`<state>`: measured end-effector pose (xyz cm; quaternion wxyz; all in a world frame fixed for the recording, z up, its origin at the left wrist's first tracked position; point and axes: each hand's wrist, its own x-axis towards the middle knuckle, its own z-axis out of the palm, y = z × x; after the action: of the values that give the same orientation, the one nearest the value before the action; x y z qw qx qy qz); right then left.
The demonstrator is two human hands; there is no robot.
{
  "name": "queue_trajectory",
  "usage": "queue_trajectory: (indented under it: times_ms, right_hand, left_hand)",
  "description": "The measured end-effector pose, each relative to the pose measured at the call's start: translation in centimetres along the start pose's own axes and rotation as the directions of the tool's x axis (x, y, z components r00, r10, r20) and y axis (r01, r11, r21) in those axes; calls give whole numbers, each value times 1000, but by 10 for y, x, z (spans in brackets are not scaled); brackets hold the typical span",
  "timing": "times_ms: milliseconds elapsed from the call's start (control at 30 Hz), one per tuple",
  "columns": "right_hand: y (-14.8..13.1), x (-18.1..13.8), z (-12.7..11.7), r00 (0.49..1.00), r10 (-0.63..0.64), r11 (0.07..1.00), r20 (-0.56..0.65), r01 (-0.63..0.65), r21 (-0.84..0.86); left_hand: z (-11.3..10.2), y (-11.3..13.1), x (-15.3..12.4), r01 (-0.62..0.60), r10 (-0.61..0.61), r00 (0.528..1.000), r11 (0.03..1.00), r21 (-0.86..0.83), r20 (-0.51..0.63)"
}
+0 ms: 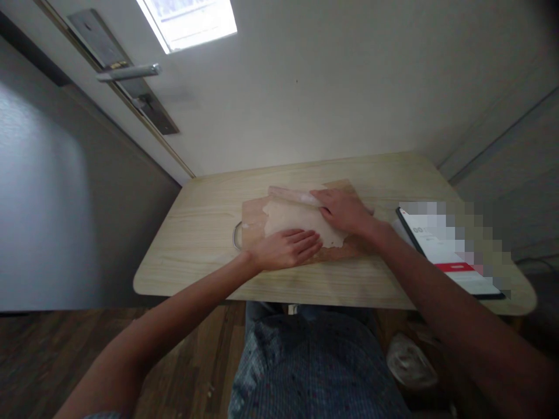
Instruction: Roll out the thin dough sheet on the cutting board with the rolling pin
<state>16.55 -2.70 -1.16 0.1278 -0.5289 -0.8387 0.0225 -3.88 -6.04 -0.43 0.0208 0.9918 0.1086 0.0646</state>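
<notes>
A sheet of pale dough point(290, 218) lies flattened on a wooden cutting board point(253, 224) on a light wood table point(196, 244). My left hand point(286, 249) lies flat, fingers stretched out, on the near edge of the dough and board. My right hand point(345, 210) rests palm down on the right end of a rolling pin point(290, 195), which lies across the far edge of the dough; its fingers are extended over it.
A phone or tablet point(454, 256) with a lit screen lies on the table's right side. A metal loop point(236, 235) sticks out of the board's left end. A white door with a lever handle point(128, 72) stands behind the table. My lap is below the table edge.
</notes>
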Motion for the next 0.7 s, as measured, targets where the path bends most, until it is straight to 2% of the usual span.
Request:
queue_trajectory:
  times_ms: [67, 200, 367, 533, 700]
  right_hand:
    - [0, 0, -1, 1000, 0, 1000, -4, 0, -4]
    - [-1, 6, -2, 998, -62, 998, -23, 62, -1]
    - [-10, 14, 3, 999, -39, 994, -7, 38, -104]
    - [-19, 15, 8, 998, 63, 972, -9, -63, -226]
    - [-22, 15, 6, 996, 86, 966, 7, -82, -247]
  left_hand:
    - [7, 4, 3, 35, -30, 997, 997, 67, -68]
    - [19, 10, 9, 199, -162, 966, 962, 185, -200]
    - [24, 10, 14, 216, -138, 945, 945, 247, -297]
    - [26, 10, 14, 205, -111, 940, 940, 272, -322]
    - [26, 13, 12, 231, -155, 946, 939, 256, -286]
